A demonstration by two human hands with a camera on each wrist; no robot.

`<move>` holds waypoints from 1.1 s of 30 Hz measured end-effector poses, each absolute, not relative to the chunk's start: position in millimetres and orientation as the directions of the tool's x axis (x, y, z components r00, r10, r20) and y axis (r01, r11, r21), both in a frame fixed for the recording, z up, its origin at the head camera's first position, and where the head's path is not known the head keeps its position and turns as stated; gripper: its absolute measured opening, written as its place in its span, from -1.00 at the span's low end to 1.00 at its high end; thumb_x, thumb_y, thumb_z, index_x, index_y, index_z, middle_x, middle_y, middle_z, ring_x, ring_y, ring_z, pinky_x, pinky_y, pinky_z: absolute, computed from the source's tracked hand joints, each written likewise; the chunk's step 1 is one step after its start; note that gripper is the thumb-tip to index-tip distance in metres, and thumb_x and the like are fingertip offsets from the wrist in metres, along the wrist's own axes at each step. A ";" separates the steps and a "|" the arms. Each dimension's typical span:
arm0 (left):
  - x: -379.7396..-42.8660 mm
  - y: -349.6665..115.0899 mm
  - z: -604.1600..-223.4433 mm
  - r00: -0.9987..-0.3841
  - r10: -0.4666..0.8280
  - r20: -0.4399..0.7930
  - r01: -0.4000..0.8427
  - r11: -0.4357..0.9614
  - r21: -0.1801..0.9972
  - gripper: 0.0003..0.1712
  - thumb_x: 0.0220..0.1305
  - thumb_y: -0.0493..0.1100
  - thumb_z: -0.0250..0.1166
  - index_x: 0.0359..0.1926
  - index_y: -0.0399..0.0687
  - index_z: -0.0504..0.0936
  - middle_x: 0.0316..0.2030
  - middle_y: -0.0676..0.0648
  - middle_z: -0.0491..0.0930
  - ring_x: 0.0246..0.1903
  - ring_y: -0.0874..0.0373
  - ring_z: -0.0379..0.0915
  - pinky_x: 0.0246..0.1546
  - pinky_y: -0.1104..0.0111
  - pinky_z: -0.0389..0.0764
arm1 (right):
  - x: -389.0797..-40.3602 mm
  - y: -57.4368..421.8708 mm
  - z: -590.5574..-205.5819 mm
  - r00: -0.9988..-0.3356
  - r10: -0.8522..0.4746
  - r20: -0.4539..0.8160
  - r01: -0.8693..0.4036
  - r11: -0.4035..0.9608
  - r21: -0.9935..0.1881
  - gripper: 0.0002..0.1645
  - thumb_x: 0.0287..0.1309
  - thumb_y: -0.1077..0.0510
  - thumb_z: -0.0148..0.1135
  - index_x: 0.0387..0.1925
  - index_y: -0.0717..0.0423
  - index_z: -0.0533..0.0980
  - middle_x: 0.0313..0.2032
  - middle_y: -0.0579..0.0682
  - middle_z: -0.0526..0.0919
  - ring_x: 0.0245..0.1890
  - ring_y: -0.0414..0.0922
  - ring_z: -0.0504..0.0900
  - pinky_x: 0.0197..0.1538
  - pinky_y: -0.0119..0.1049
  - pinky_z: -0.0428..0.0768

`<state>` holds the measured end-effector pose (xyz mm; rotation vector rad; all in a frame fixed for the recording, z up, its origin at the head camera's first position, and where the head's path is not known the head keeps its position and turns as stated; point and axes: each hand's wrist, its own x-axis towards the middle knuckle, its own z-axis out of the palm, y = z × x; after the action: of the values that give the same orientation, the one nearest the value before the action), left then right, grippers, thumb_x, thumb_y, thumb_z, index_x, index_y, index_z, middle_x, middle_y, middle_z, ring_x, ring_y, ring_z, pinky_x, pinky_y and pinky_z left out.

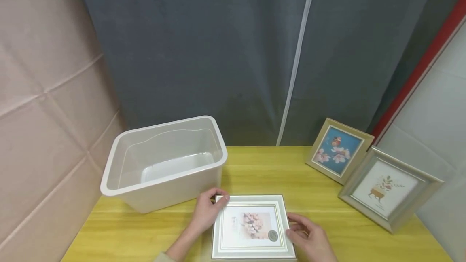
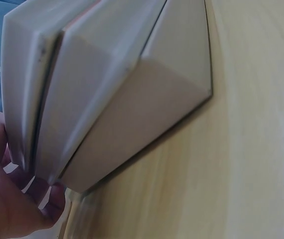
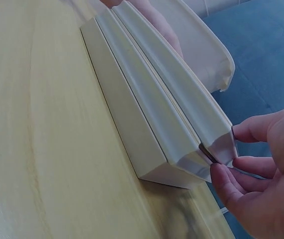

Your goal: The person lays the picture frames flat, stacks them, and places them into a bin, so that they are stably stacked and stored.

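In the head view, a silver-white picture frame (image 1: 233, 233) with a pink flower print lies face up near the table's front. It tops a stack of frames; the right wrist view shows a second frame (image 3: 151, 109) under it and a plain-sided one (image 3: 117, 114) at the bottom. My left hand (image 1: 205, 213) grips the top frame's far left corner, thumb on its face. In the left wrist view its fingers curl at the stack's side. At the right edge, my right hand (image 1: 311, 237) pinches the top frame, fingertips at the gap below it.
A light grey plastic bin (image 1: 174, 187) stands at the back left. Toward the right, a gold frame with a blue flower picture (image 1: 336, 151) and a silver frame with a plant print (image 1: 386, 189) lean upright. A dark curtain (image 1: 204, 51) hangs behind the wooden table (image 1: 269, 169).
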<state>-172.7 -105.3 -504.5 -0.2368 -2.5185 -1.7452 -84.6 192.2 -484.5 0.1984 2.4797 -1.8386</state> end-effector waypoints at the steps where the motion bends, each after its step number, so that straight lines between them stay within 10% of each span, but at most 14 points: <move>1: -172.7 -105.1 -504.2 -0.986 0.089 0.143 0.165 0.345 0.924 -0.83 0.29 -0.16 0.42 -0.17 -0.16 0.72 -0.29 -0.02 0.68 -0.43 0.18 0.45 -0.43 0.42 0.53 | -84.3 193.0 -484.5 -0.991 0.069 -0.116 0.131 0.283 -0.950 -0.43 0.12 0.37 0.42 0.19 0.41 0.54 -0.08 0.11 0.68 -0.20 -0.18 0.62 -0.09 -0.39 0.66; 16: -175.2 -113.0 -504.0 -0.979 0.169 0.119 0.168 0.316 0.934 -0.75 0.31 -0.16 0.40 -0.07 -0.22 0.71 -0.15 -0.11 0.69 -0.30 0.10 0.53 -0.30 0.39 0.63 | -85.9 205.7 -481.8 -0.994 -0.019 -0.103 0.093 0.292 -0.952 -0.45 0.24 0.28 0.37 0.24 0.34 0.51 0.05 0.14 0.64 -0.18 -0.22 0.60 -0.11 -0.36 0.62; 33: -178.8 -119.0 -510.6 -0.978 0.189 0.092 0.142 0.269 0.952 -0.69 0.32 -0.16 0.40 -0.01 -0.28 0.71 -0.06 -0.17 0.69 -0.19 0.07 0.56 -0.23 0.38 0.65 | -107.6 272.2 -432.4 -0.904 -0.055 0.423 -0.408 0.403 -0.819 -0.62 0.21 0.55 0.25 0.08 0.40 0.56 -0.01 -0.24 0.70 -0.22 -0.28 0.66 -0.23 -0.41 0.69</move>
<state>-178.8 -119.0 -510.6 -0.3307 -2.5342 -1.8944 -107.6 272.2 -432.4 -0.4967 2.8947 -1.8616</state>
